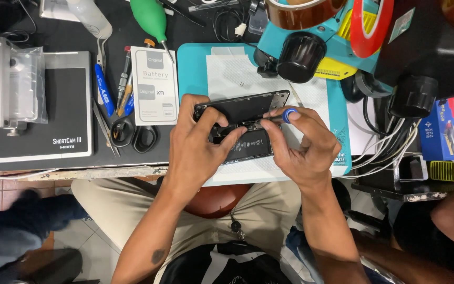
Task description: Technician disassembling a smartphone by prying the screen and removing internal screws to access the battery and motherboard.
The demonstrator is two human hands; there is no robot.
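Black opened phone (241,122), blue-capped screwdriver (288,114), teal work mat (193,66), white cloth (232,76).

Electronics repair workshop: bench with microscope (311,52), teal work mat (195,68), screwdrivers (112,89), tweezers (102,126), tape rolls (369,26), and boxed replacement battery (155,85).

A dark desk (111,152) is seen, crowded from edge to edge. At its middle a teal mat (193,68) is laid, with a white cloth (237,73) spread on it, and an opened phone (243,123) is rested on that. To the left, a white battery box (155,87) is placed beside black scissors (132,134), tweezers (103,129) and blue-handled drivers (102,89). Further left, a flat grey device (53,121) is set down. A green blower (151,18) is lying at the top.
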